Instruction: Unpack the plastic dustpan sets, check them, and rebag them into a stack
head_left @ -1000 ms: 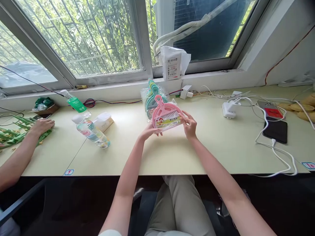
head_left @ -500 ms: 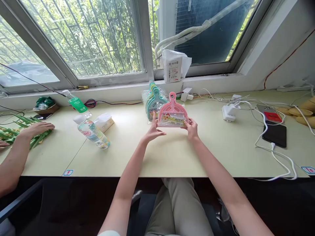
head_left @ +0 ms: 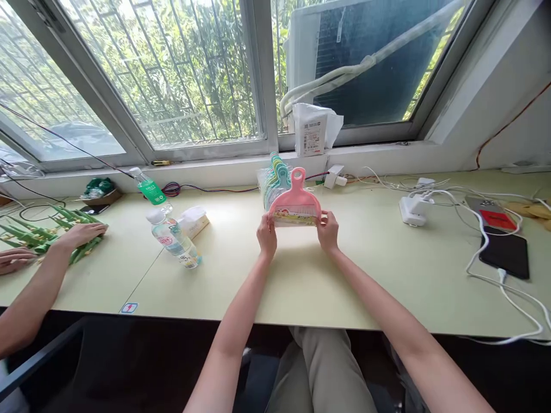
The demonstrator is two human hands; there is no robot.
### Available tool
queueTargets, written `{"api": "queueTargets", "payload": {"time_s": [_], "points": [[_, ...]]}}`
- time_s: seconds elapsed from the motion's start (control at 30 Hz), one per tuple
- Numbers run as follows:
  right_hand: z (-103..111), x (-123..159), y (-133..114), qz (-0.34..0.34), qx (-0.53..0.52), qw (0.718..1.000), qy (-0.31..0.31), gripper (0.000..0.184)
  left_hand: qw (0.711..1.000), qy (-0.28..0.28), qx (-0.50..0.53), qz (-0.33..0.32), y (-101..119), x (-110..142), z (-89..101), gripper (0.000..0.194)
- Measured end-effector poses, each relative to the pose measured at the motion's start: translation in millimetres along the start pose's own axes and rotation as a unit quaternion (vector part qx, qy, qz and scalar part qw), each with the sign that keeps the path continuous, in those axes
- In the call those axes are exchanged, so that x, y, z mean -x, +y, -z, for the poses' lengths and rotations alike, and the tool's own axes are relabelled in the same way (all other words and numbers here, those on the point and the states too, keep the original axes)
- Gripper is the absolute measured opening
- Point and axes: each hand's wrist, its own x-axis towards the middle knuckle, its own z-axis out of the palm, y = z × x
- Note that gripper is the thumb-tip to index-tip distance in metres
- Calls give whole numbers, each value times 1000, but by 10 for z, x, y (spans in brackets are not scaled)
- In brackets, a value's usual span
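Note:
A pink dustpan and brush set (head_left: 296, 201), in clear wrapping with a printed label, is held upright between my two hands, its ringed handle pointing up. My left hand (head_left: 267, 234) pinches its lower left corner. At the lower right corner, my right hand (head_left: 328, 230) grips it with thumb and fingers. Just behind it, against the wall below the sill, stands a row of similar dustpan sets (head_left: 275, 178) in green, yellow and teal, partly hidden by the pink one.
To the left stand a clear bottle (head_left: 174, 240), a green-labelled bottle (head_left: 150, 190) and a tissue pack (head_left: 193, 222). Another person's hands (head_left: 81, 234) rest on green stems (head_left: 43, 232). At right lie a white power adapter (head_left: 413, 209), cables and a black phone (head_left: 504, 252).
My left hand has closed its fingers on the dustpan's left corner; its thumb stuck out before. The pink set has turned to face me more squarely. The camera view has shifted slightly.

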Motion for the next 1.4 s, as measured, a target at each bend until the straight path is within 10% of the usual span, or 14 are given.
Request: {"api": "queueTargets", "payload": {"time_s": [0.27, 0.47, 0.7, 0.83, 0.97, 1.23, 1.4], "points": [[-551, -410, 152, -127, 190, 974, -6, 33, 979, 128, -38, 152, -385, -395, 100, 53], [-285, -12, 170, -156, 98, 982, 52, 26, 975, 121, -17, 183, -473, -491, 161, 32], [-23, 369, -13, -119, 84, 987, -61, 10, 979, 96, -44, 175, -391, -472, 206, 29], [53, 225, 9, -108, 141, 984, 29, 24, 976, -40, -155, 149, -234, -371, 245, 52], [179, 91, 118, -123, 127, 981, -85, 25, 960, -173, -199, 95, -94, -228, 184, 53], [226, 75, -105, -125, -52, 990, -37, 46, 959, -229, 166, 26, 204, -63, 157, 45], [225, 183, -323, 41, 62, 995, 74, 44, 934, -188, 295, 73, 207, -38, 104, 51]]}}
